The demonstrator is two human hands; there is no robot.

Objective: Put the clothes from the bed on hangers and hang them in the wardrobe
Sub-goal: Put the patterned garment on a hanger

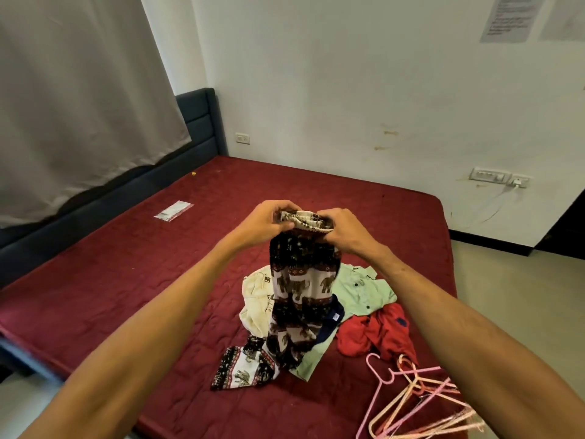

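Elephant-print trousers (300, 289) hang above the bed (126, 264), hem trailing on the mattress. Left hand (269, 221) and right hand (343, 232) both pinch the bunched waistband (304, 218), fingers curled. Advisable: spread waistband flat, align legs, then take a pink hanger (418, 397).

Black, white and maroon elephant-print trousers (300, 289): thin matt cloth, soft-draping. Maroon bed cover (158, 280): quilted fabric, stitched relief, matt. Pink and peach clothes hangers (456, 419): smooth, slightly glossy; plastic or coated wire, undetermined. Small clear pouch (173, 211): glossy plastic film. Grey curtain (79, 90): matt cloth.
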